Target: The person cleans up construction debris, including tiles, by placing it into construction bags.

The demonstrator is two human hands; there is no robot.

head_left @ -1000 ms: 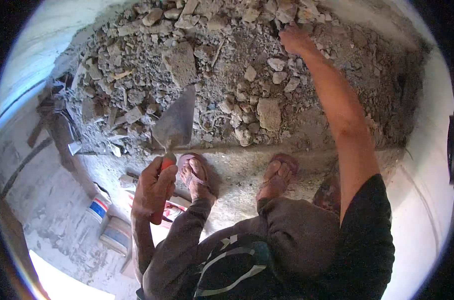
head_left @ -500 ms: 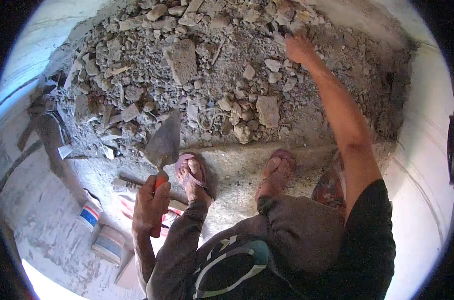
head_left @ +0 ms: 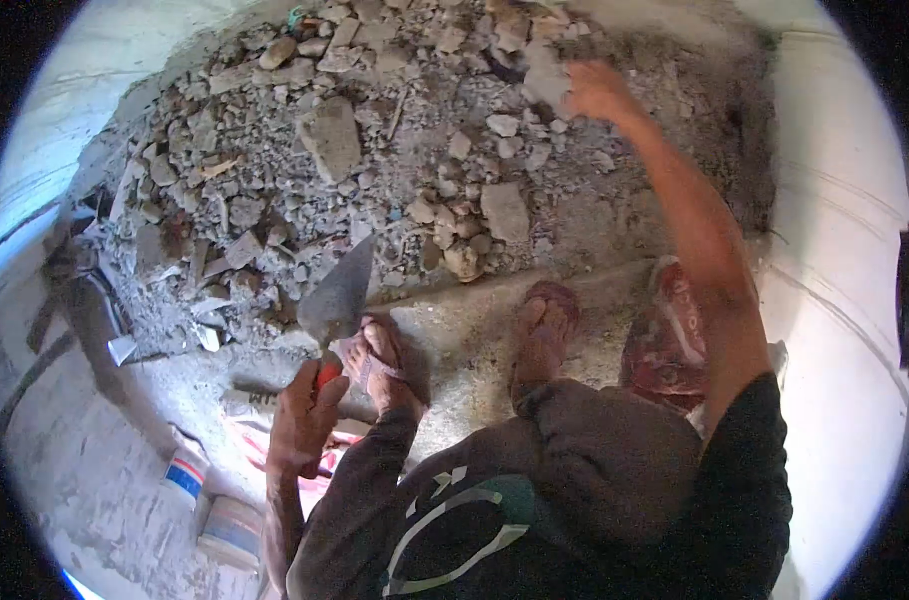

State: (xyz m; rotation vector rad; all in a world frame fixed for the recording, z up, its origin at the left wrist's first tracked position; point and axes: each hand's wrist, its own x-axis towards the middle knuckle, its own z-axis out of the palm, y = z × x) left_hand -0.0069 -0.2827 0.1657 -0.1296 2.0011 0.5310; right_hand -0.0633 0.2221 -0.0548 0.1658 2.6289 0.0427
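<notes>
- Left hand (head_left: 302,418): fingers closed on trowel (head_left: 336,298).
- Right hand (head_left: 602,92): fingers at stone (head_left: 546,76); grip cannot be determined.
- Risk: loose rubble (head_left: 206,132) could shift, pinching bare fingers.

Two hands (head_left: 304,415) are shown, and one trowel (head_left: 336,298) is held. Two feet (head_left: 539,330) are seen in two sandals (head_left: 571,305). Two containers (head_left: 186,474) with coloured bands and one dark-red printed sack (head_left: 664,350) can be counted. Dozens of stones and broken chunks (head_left: 330,138) are heaped, too many to be numbered exactly.
</notes>
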